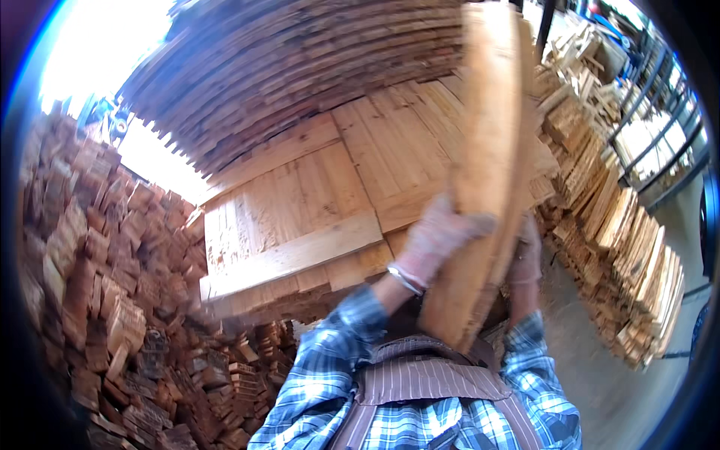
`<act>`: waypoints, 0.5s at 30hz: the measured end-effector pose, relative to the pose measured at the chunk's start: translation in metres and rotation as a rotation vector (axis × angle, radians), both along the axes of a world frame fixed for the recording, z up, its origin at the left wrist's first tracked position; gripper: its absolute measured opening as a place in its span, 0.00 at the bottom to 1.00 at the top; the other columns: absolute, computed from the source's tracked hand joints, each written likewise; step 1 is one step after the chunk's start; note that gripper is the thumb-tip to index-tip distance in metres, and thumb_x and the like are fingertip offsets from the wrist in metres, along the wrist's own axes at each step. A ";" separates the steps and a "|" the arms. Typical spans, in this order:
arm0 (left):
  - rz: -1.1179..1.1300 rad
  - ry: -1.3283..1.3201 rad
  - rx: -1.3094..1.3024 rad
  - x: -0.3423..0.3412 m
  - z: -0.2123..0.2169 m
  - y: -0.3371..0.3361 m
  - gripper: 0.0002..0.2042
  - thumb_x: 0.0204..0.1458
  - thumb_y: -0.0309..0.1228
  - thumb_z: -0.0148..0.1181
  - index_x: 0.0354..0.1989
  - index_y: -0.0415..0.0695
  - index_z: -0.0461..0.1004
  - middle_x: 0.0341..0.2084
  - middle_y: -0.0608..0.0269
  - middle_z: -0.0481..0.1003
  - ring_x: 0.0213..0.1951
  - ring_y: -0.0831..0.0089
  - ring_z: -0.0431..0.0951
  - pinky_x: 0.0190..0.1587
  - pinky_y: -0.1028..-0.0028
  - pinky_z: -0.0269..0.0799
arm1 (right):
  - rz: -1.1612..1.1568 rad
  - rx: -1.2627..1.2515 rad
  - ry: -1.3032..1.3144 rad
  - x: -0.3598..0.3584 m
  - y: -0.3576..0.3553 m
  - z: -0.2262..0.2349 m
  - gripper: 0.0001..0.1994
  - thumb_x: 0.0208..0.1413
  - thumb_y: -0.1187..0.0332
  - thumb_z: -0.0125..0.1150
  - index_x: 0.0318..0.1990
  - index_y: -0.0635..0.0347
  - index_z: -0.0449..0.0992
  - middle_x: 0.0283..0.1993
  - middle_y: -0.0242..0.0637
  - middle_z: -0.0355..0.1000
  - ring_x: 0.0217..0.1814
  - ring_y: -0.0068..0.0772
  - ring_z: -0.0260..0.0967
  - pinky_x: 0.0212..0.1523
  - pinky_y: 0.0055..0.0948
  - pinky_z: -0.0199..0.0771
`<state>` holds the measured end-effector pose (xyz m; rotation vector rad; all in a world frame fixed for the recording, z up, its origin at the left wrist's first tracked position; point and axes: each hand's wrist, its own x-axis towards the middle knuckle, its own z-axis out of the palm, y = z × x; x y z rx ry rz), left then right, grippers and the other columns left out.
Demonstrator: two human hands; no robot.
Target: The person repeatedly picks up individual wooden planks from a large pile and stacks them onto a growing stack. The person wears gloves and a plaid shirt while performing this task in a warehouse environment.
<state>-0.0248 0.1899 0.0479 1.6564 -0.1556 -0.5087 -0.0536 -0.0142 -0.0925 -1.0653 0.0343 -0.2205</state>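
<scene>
A long wooden board (486,127) stands tilted in front of me, its lower end near my apron and its top at the upper edge of view. My left hand (439,240), in a pale knit work glove, is closed around its left side with the thumb across the face. On the far right side my gloved right hand (527,259) grips it too, its fingers mostly hidden behind the wood. Whether a second board lies behind the first, I cannot tell. Just beyond my hands is a work surface of flat boards (300,199) laid side by side.
Behind the surface rises a tall stack of boards (315,60). Loose wood offcuts (112,292) pile up at the left. Along the right stands a row of stacked wood pieces (615,225), with dark metal bars (664,127) beyond and grey floor (600,375) nearer me.
</scene>
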 end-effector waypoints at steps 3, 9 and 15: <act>0.346 -0.082 -0.116 0.000 -0.017 0.085 0.25 0.47 0.36 0.70 0.49 0.34 0.72 0.37 0.56 0.80 0.38 0.71 0.81 0.41 0.72 0.77 | 0.344 0.116 0.017 0.049 0.097 0.038 0.29 0.50 0.61 0.65 0.58 0.67 0.68 0.51 0.39 0.72 0.54 0.30 0.71 0.52 0.29 0.73; 0.713 -0.176 -0.250 0.009 -0.050 0.235 0.22 0.52 0.37 0.68 0.50 0.36 0.71 0.36 0.59 0.78 0.35 0.73 0.79 0.39 0.74 0.77 | 0.764 -0.075 0.122 0.102 0.256 0.057 0.39 0.50 0.56 0.68 0.63 0.75 0.60 0.55 0.45 0.71 0.55 0.32 0.71 0.54 0.28 0.71; 0.947 -0.064 -0.155 0.037 -0.094 0.266 0.21 0.52 0.35 0.67 0.50 0.36 0.71 0.35 0.59 0.78 0.31 0.70 0.79 0.33 0.73 0.77 | 0.784 -0.572 0.190 0.155 0.298 0.049 0.44 0.49 0.64 0.71 0.68 0.76 0.53 0.55 0.47 0.71 0.53 0.31 0.71 0.50 0.27 0.73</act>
